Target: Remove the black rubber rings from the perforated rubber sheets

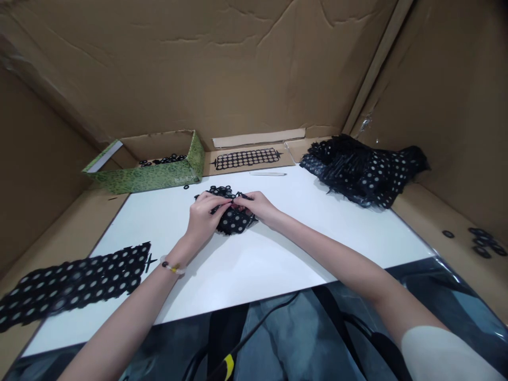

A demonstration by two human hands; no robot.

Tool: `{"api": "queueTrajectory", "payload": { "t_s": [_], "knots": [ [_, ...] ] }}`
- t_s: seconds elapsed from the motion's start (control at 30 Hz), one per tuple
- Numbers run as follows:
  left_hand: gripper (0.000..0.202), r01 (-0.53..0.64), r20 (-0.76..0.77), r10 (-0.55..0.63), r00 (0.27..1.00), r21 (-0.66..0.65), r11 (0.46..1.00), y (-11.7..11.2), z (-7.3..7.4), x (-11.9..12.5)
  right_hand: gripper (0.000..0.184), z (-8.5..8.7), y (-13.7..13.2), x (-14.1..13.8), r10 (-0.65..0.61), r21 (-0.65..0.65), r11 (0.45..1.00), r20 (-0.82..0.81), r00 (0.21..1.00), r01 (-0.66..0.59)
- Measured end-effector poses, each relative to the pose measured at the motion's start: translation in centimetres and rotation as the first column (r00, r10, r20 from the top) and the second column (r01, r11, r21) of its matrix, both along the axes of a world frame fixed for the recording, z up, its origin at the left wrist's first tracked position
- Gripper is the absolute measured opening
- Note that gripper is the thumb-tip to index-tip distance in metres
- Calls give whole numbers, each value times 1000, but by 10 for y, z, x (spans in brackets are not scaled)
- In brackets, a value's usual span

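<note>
Both hands meet over the middle of the white board, pinching a bunched black rubber sheet with rows of round holes (235,222). My left hand (204,211) is closed, its thumb and forefinger at the sheet's upper part. From the other side, my right hand (257,205) grips the same part, fingertips almost touching the left ones. Small black rings (222,189) show at the sheet's far edge; whether they are loose or attached I cannot tell. Fingers hide the exact bit being pinched.
A green-sided box (159,179) holds black rings. Behind lie a flat holed sheet (248,158) and a white pen-like tool (268,174). Holed sheets are piled (365,169) at right; another sheet (79,283) lies left. Loose rings (482,244) sit far right. Cardboard walls (254,79) surround the board.
</note>
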State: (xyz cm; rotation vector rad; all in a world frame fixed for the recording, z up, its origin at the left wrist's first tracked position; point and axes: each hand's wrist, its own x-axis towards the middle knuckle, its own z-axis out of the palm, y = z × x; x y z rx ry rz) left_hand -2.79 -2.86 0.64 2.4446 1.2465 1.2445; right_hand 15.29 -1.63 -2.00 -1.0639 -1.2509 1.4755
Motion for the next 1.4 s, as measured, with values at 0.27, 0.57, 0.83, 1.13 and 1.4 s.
{"api": "queueTrajectory", "payload": {
  "t_s": [0.27, 0.57, 0.83, 1.13, 1.4],
  "knots": [
    [18, 7, 34, -6, 999, -22, 1000, -1, -1, 3, 16, -2, 1, -6, -42, 27, 999, 19, 999, 41],
    [22, -104, 172, 138, 976, -191, 976, 4, -3, 3, 17, 5, -1, -7, -59, 23, 998, 11, 998, 59],
    [22, -98, 153, 132, 979, -208, 973, 2, -4, 4, 27, -5, 0, -5, -101, 207, 975, 108, 989, 77],
    [17, -40, 100, 52, 994, -117, 992, 0, -5, 6, 17, -1, -4, -3, -176, 331, 940, 273, 946, 79],
    [24, -40, 401, 118, 909, -199, 979, 21, -1, -11, 14, -7, 0, 0, -181, 337, 939, 315, 932, 68]
  ]
}}
